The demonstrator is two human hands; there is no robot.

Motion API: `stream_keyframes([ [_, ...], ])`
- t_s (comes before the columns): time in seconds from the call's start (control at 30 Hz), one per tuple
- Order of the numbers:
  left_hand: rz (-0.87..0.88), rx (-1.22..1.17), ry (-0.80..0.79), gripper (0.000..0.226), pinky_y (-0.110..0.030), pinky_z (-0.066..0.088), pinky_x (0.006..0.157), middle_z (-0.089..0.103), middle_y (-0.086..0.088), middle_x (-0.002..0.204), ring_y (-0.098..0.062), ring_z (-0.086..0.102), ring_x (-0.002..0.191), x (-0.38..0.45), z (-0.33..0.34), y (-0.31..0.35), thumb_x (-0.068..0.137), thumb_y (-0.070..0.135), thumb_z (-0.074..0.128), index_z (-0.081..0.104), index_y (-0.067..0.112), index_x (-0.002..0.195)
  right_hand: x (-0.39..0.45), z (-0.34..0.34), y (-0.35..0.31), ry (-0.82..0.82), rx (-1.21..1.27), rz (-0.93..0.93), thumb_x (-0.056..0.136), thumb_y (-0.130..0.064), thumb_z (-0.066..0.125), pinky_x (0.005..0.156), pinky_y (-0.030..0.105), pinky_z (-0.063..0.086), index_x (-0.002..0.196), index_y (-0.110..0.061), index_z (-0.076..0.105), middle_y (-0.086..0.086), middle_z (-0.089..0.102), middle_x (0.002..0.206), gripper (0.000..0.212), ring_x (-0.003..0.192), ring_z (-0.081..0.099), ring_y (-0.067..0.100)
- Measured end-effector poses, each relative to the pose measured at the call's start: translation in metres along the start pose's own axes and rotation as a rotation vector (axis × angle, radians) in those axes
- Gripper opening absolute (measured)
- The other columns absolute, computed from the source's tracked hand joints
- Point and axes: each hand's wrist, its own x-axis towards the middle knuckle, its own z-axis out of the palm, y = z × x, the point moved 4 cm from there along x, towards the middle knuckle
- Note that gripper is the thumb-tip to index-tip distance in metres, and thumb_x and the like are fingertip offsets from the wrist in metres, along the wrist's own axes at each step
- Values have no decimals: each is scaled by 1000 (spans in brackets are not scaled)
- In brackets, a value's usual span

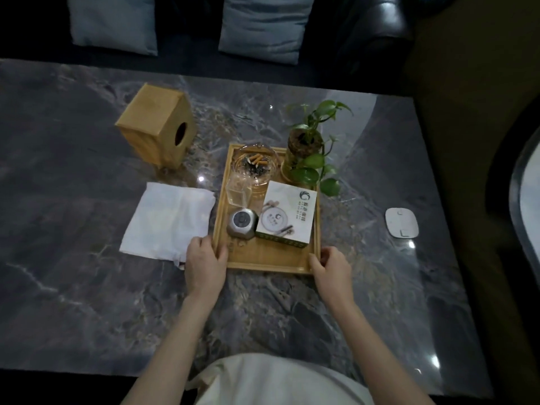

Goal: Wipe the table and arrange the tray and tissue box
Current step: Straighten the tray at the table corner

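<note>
A wooden tray [268,258] lies in the middle of the dark marble table [87,287]. My left hand [204,260] grips its near left corner and my right hand [333,266] grips its near right corner. On the tray stand a glass ashtray with cigarette butts [253,165], a clear square cup [238,192], a small metal tin [242,224], a white printed box [287,216] and a potted green plant [306,153]. A wooden tissue box [156,128] with a round hole stands at the far left. A white cloth [169,222] lies flat just left of the tray.
A white rounded device [401,223] lies on the table to the right. Beyond the far edge is a dark sofa with two grey cushions [263,24]. My white clothing [277,381] is at the near edge.
</note>
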Motion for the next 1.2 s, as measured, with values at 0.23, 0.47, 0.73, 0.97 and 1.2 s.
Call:
stream_keyframes([
  [0.23,86,185,-13,18,-46,42,69,57,-26,93,-41,54,87,4,1,4,89,9,48,56,-8,91,6,-5,-13,-60,-222,-96,90,-17,48,63,34,37,83,-9,44,10,56,87,11,79,55,29],
  [0.47,44,193,-56,21,-47,42,74,58,-25,102,-42,56,92,7,-4,9,93,13,39,50,-4,99,5,-15,-22,-80,-304,-173,90,-19,45,70,41,44,86,-8,45,14,59,96,12,88,58,34],
  [0.73,-293,-268,-143,41,-33,33,81,58,-23,117,-30,48,97,18,-13,15,94,29,34,55,-1,113,11,-22,-12,-112,-18,-60,89,-32,52,64,32,45,95,-9,55,4,62,91,24,78,56,17],
  [0.97,-223,-208,-84,57,-41,39,88,61,-30,109,-41,54,102,20,-4,23,97,36,24,62,-8,99,28,-2,-9,28,446,247,95,-38,42,71,31,40,98,-6,59,9,63,99,36,85,56,18],
  [1.2,-138,-167,-25,59,-37,36,71,65,-33,87,-43,59,87,20,1,21,97,33,28,62,-11,79,31,3,-11,240,371,276,95,-38,41,77,36,42,97,-3,58,9,61,95,39,87,55,23],
])
